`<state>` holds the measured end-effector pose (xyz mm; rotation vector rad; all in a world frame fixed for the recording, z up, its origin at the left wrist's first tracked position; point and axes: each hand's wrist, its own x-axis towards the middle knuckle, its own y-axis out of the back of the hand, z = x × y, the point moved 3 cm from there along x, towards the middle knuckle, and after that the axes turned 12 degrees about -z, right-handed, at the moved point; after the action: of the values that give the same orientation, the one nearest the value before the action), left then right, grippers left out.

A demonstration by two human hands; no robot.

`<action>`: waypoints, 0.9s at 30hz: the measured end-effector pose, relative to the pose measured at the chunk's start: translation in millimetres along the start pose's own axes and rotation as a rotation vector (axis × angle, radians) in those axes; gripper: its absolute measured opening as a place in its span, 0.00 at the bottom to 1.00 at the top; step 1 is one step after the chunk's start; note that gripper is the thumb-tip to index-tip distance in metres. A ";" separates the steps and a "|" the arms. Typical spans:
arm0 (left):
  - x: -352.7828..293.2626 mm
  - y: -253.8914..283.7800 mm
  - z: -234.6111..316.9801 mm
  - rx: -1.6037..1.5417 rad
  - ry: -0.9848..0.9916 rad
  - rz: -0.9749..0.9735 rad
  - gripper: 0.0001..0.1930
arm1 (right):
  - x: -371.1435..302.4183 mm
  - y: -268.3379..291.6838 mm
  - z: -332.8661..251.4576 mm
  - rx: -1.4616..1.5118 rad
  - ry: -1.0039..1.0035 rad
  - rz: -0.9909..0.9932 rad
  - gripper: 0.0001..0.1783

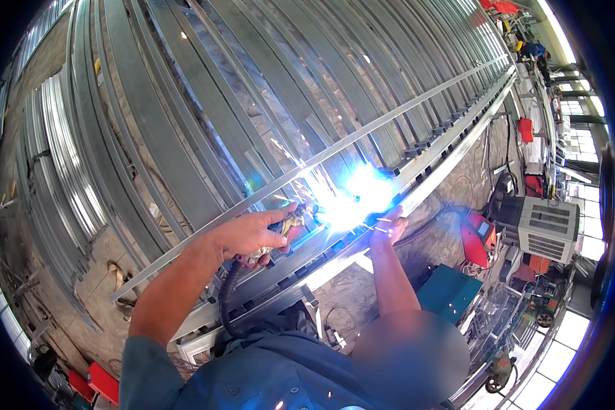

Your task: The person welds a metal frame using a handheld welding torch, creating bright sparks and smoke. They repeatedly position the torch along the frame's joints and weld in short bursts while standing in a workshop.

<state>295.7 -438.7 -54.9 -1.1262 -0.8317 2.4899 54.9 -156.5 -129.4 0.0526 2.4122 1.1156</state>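
Observation:
My left hand [256,238] is wrapped round a welding torch [280,236], whose black ribbed cable [229,294] runs down toward my body. From the torch tip a blue-white arc glares and throws sparks up and to the left. It burns at a long metal beam [280,265] that runs diagonally in front of me. My right hand [388,229] reaches in on the other side of the arc, by the beam's edge. The glare hides its fingertips and whatever they touch. A thin square metal tube [362,133] lies across the long grey metal bars [290,89] beyond.
Loose steel profiles [65,150] lie stacked on the floor at the left. Toward the right stand a red welding machine [479,239], a grey vented unit [547,229] and a dark green box [448,292]. Far off at the upper right is another person [536,51].

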 end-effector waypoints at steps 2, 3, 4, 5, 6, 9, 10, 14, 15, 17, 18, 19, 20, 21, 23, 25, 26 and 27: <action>0.3 -0.6 -0.1 -0.012 0.004 0.006 0.42 | 21.9 -7.9 22.1 -0.025 -0.017 0.129 0.44; 0.6 -0.6 -1.0 -0.020 0.011 -0.005 0.43 | 17.0 -5.7 23.2 -0.023 -0.006 0.094 0.44; 0.1 -2.1 -0.2 -0.004 0.014 -0.008 0.43 | 21.4 -6.7 27.2 -0.047 0.037 0.116 0.44; -0.3 -3.9 0.7 0.015 0.017 -0.010 0.43 | 26.0 -7.8 30.8 -0.070 0.080 0.138 0.45; 3.6 -3.9 -4.9 -0.042 0.005 -0.029 0.43 | 32.3 -8.8 36.8 -0.080 0.083 0.161 0.45; 4.6 -13.8 -6.9 -0.086 -0.024 0.023 0.43 | 51.8 -10.3 54.5 -0.107 0.093 0.203 0.46; 2.4 -16.3 -7.2 -0.099 -0.007 0.026 0.43 | 56.8 -7.8 61.6 -0.115 0.095 0.207 0.46; 0.3 -24.4 -6.9 -0.096 -0.023 0.044 0.43 | 33.6 -3.5 41.3 -0.083 0.072 0.163 0.44; -2.3 -25.0 -5.6 -0.079 -0.021 0.066 0.44 | 25.1 -4.2 31.5 -0.069 0.049 0.140 0.44; -9.3 -28.2 -0.8 -0.041 -0.021 0.106 0.44 | 10.4 -3.1 10.9 -0.041 0.003 0.099 0.43; -17.5 -33.9 6.6 -0.030 -0.024 0.124 0.44 | 15.8 -5.8 18.7 -0.089 0.105 0.273 0.35; -21.6 -36.3 10.4 -0.033 -0.088 0.128 0.44 | 25.4 -3.6 30.1 -0.078 0.091 0.234 0.35; -26.5 -36.2 8.8 -0.048 -0.154 0.143 0.43 | 17.4 -2.6 19.2 -0.073 0.084 0.180 0.35; -30.9 -38.2 10.3 -0.059 -0.216 0.152 0.43 | 12.5 -1.6 14.7 -0.066 0.071 0.133 0.35; -36.5 -45.1 25.1 -0.026 -0.293 0.158 0.43 | 11.7 -3.3 14.7 -0.020 0.080 0.162 0.35; -37.7 -49.6 41.9 0.000 -0.367 0.151 0.44 | 4.6 -2.7 7.6 0.021 0.096 0.165 0.35; -37.8 -51.6 57.4 -0.011 -0.394 0.165 0.44 | 3.2 -1.8 5.3 0.016 0.083 0.159 0.36; -39.0 -51.5 76.4 -0.014 -0.424 0.185 0.44 | 3.0 -0.7 5.2 0.011 0.066 0.157 0.36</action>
<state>264.6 -445.7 39.9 -0.7121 -0.8836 2.9382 54.7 -152.5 -134.0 0.2151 2.5082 1.1899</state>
